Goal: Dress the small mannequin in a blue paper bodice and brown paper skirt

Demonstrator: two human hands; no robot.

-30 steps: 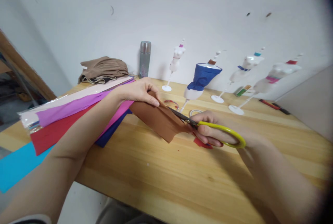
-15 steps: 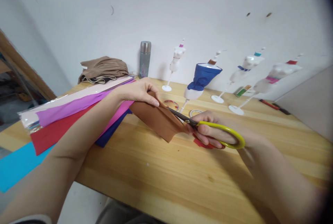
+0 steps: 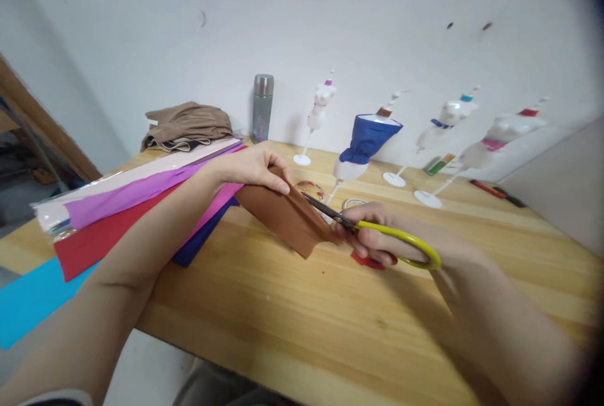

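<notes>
Thumb and fingers of the left hand (image 3: 262, 167) pinch the upper edge of the brown cloth (image 3: 278, 217), while the right hand (image 3: 372, 236) is curled round the yellow handle (image 3: 401, 231) of the scissors (image 3: 348, 223). The cloth hangs aslant between the two hands, over the table (image 3: 302, 318), its left end near the coloured strips (image 3: 108, 233) and its right end close by the right fingers; whether those fingers also grip it, I cannot tell. The blades (image 3: 323, 206) lie along the cloth's far edge with their tips pointing towards the left hand, and how wide they stand apart does not show clearly. The step in hand looks like a cut along that edge, and it should go best with the cloth drawn taut, since slack material tends to fold between blades. A light pull from the left hand, away from the scissors, would give a firm line to follow. Long, even strokes ought to leave a smoother edge than small snips. As the tips aim at the left thumb, the pinch is better shifted back before the cut runs near it. Holding the work well above the red scrap (image 3: 368, 261) matters too, so that nothing else gets caught
</notes>
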